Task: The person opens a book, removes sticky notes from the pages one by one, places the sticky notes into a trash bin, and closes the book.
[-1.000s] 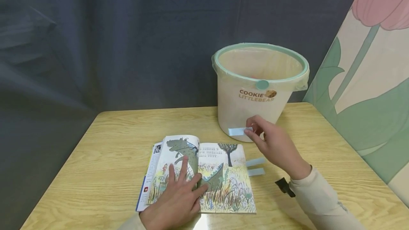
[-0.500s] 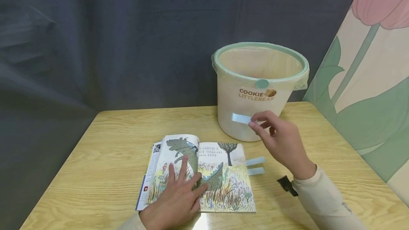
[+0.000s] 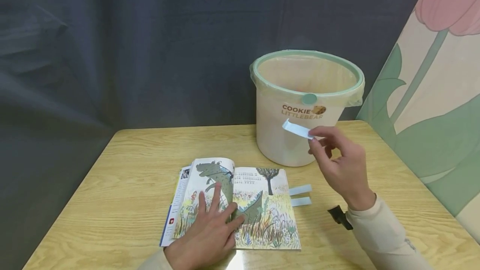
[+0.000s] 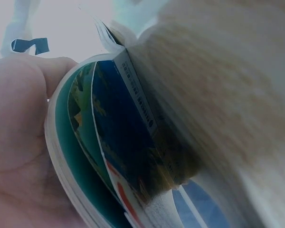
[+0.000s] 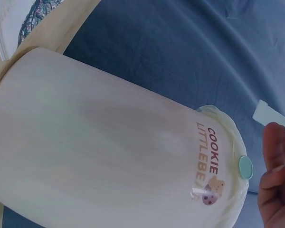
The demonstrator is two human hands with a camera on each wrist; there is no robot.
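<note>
My right hand (image 3: 339, 163) pinches one end of a pale blue paper strip (image 3: 296, 128) between thumb and fingers, raised in front of the bin. The strip's far end bends upward. In the right wrist view the same strip (image 5: 270, 115) sticks out past the fingertips. My left hand (image 3: 211, 227) lies with spread fingers on an open picture book (image 3: 268, 220), across the left page and the middle fold. A crocodile among grass is drawn over both pages. Seen from the left wrist, the palm (image 4: 19, 142) is beside the book's curved pages and cover.
Two more pale blue strips (image 3: 301, 201) jut out from the book's right edge. Behind it stands a white bin (image 3: 277, 136) with a green rim and a clear liner. Everything is on a wooden table (image 3: 112, 195) before a dark curtain (image 3: 187, 53).
My right hand has risen and shifted slightly right with the strip, which has gone from near the bin's base to just below its lettering. The left hand and book stay put.
</note>
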